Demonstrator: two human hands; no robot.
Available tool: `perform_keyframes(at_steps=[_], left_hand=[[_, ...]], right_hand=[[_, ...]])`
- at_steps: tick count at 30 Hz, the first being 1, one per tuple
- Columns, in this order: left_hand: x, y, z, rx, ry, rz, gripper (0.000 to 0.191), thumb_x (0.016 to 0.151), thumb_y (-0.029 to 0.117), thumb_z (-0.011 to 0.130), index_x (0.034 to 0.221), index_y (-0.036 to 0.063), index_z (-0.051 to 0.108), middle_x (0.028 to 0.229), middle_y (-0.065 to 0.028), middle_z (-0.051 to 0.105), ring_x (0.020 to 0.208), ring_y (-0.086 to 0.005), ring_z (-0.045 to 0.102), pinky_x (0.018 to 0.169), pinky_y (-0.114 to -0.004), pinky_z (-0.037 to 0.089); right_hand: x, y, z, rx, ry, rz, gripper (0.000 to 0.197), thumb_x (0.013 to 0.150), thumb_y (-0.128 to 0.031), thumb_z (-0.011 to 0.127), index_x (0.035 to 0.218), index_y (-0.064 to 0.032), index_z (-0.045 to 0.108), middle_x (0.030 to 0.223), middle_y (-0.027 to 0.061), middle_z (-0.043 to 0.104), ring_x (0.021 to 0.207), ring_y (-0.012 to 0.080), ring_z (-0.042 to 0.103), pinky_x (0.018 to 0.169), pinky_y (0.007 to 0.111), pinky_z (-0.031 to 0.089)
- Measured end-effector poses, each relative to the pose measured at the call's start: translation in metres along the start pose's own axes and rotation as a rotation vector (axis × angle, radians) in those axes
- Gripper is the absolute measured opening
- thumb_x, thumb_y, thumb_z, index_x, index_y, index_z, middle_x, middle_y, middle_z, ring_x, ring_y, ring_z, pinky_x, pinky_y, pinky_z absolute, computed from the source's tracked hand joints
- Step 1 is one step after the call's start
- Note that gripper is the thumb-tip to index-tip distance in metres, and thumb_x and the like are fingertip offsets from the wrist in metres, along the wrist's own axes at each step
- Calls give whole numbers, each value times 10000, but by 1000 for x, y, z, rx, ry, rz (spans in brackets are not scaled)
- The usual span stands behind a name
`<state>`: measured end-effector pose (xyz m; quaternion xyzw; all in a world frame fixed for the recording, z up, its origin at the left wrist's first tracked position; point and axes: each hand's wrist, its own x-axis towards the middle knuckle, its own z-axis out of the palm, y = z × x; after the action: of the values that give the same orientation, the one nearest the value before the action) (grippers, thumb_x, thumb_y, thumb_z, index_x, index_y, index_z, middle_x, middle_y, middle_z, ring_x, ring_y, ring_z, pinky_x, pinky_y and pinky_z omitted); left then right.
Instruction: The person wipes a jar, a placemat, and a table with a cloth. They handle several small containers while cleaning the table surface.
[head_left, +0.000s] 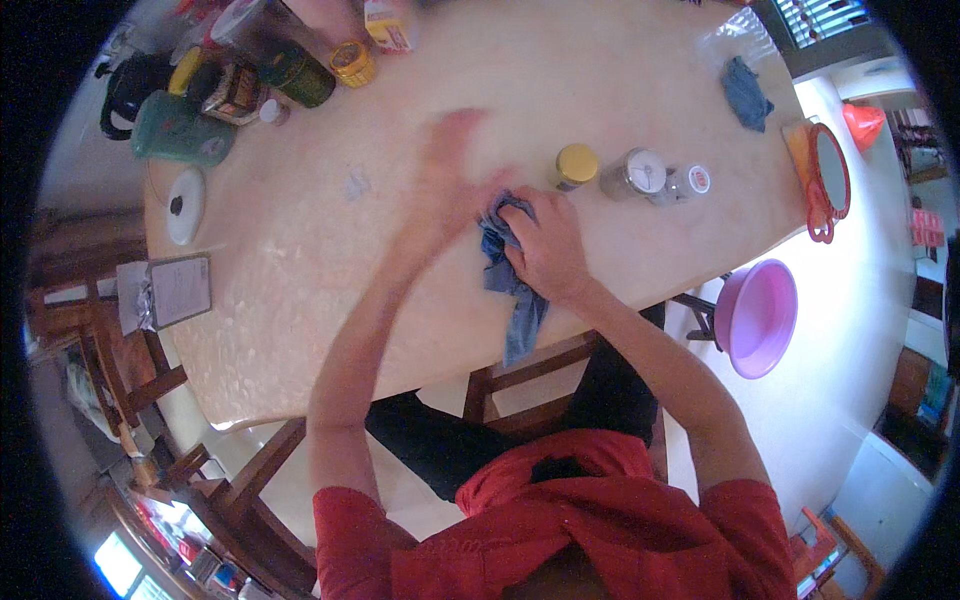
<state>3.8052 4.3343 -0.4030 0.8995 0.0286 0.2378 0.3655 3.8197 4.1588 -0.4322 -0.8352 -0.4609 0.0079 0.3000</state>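
My right hand (551, 244) is closed around a bunched blue cloth (525, 319), whose loose end hangs down toward the table's near edge. Whether anything is wrapped inside the folds cannot be seen. Just left of the cloth is my left hand (454, 169), blurred by motion, thumb and fingers spread and nothing visible in it. Beyond the right hand stand a small jar with a yellow lid (576, 166), a clear jar with a pale lid (643, 174) and a smaller clear container with a white cap (697, 180).
Bottles, a green container (184, 127) and a yellow basket-like jar (352, 64) crowd the far left. A white lid (185, 217) and a printed card (181, 291) lie at the left edge. Rightward are another blue cloth (746, 94), a red-framed mirror (831, 172) and a pink basin (756, 319) below table height.
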Motion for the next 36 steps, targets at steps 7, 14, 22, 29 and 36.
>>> perform_keyframes(at_steps=[7,14,22,29,36], left_hand=[[3,36,55,23,-236,-120,557,690,213,699,1168,45,466,1140,-183,520,1073,-327,491,888,-418,398],[51,-6,25,49,239,-221,446,686,211,733,1027,19,519,939,-166,592,895,-306,575,766,-386,466],[150,-77,23,486,437,-86,521,678,122,671,1084,-34,384,860,-247,564,800,-415,556,724,-480,444],[161,-112,45,451,318,-213,593,688,128,654,1161,-52,345,921,-293,538,800,-446,554,735,-494,450],[122,-52,53,578,320,31,699,708,73,619,1311,-21,279,1068,-261,521,981,-382,526,843,-442,437]], right_hand=[[3,-7,14,-76,9,-31,374,699,-166,612,1048,-48,545,1119,166,496,1008,353,451,856,487,354],[8,-10,-7,-4,26,-29,403,639,-125,683,1013,-42,555,1138,151,479,987,341,454,835,448,368],[4,-12,-6,39,8,0,499,570,-104,731,1029,-72,537,1141,141,471,965,337,466,815,456,386],[6,-9,-5,86,-22,16,506,569,-113,734,1035,-81,541,1149,130,472,970,327,474,790,458,393],[7,-5,-5,60,43,20,508,560,-92,714,1033,-93,529,1104,96,475,982,314,467,827,429,387]])
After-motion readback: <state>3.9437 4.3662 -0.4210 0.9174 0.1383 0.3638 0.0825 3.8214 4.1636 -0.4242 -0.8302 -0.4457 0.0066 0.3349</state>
